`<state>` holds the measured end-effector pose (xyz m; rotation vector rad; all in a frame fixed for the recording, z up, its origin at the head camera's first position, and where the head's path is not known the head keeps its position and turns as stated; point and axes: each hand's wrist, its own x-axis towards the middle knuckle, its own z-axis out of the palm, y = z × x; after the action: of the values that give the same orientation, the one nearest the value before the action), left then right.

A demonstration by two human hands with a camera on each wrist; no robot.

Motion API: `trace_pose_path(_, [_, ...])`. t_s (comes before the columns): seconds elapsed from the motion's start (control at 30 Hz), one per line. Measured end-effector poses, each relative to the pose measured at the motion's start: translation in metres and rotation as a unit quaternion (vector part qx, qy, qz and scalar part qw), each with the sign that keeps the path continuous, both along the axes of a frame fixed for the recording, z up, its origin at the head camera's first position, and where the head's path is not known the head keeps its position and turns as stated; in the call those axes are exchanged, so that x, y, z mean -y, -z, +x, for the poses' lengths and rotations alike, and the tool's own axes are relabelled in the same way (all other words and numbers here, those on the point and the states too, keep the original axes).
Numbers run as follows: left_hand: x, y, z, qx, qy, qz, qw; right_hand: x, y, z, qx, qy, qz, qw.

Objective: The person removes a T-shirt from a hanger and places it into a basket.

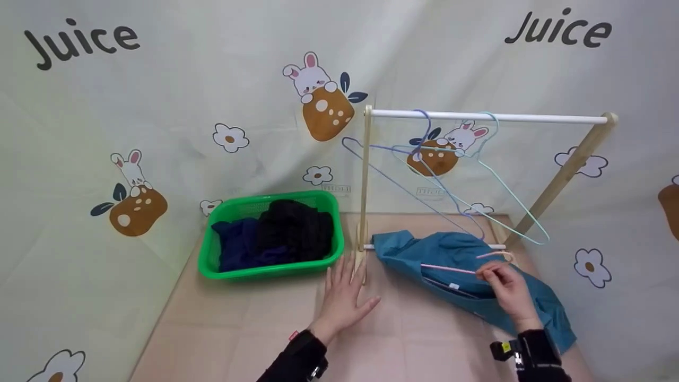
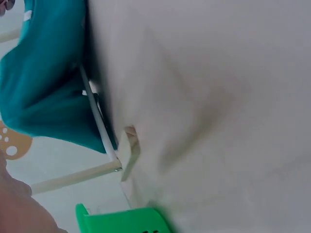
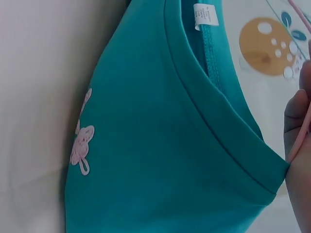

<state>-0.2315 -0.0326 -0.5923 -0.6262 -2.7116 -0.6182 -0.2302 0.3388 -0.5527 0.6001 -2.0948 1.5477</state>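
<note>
My right hand (image 1: 508,293) pinches a pink clothes hanger (image 1: 448,268) near its hook. The hanger lies along the neck opening of a teal shirt (image 1: 437,249), its arm meeting the collar. In the right wrist view, the shirt (image 3: 146,136) shows a white label and pink flower trim, and the pink hanger (image 3: 301,136) runs beside the collar's corner. My left hand (image 1: 344,301) has its fingers spread and straight, by the left foot of a small clothes rack (image 1: 365,185); whether it touches the foot cannot be told.
A blue hanger (image 1: 408,191) and a mint hanger (image 1: 509,185) hang on the rack's white top rail (image 1: 541,118). Left of the rack, a green basket (image 1: 203,254) holds dark blue and black clothes (image 1: 294,228). Printed curtain walls (image 1: 238,90) surround the table (image 1: 212,329).
</note>
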Motion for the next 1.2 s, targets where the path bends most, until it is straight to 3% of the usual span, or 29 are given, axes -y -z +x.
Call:
trace_pose_path(0.2, [-0.012, -0.008, 0.001, -0.026, 0.041, 0.003, 0.9988, 0.031, -0.013, 0.007, -0.051, -0.008, 0.086, 0.9950])
trace_pose_path(0.3, [-0.016, -0.007, 0.000, -0.030, 0.049, 0.004, 0.9983, 0.040, -0.014, 0.006, -0.068, -0.032, 0.096, 0.9925])
trace_pose_path(0.63, [-0.017, -0.004, -0.001, 0.003, 0.076, 0.000, 0.9971, 0.061, -0.026, 0.006, -0.087, -0.107, 0.105, 0.9849])
trace_pose_path(0.77, [-0.013, -0.005, -0.001, -0.046, 0.091, 0.015, 0.9947, 0.065, -0.032, 0.006, -0.099, -0.126, 0.102, 0.9818])
trace_pose_path(0.93, [-0.008, -0.008, -0.005, -0.121, 0.104, 0.064, 0.9851, 0.068, -0.038, 0.005, -0.120, -0.131, 0.095, 0.9795])
trace_pose_path(1.2, [0.001, -0.018, -0.012, -0.183, 0.067, 0.137, 0.9712, 0.068, -0.045, 0.003, -0.130, -0.107, 0.091, 0.9815])
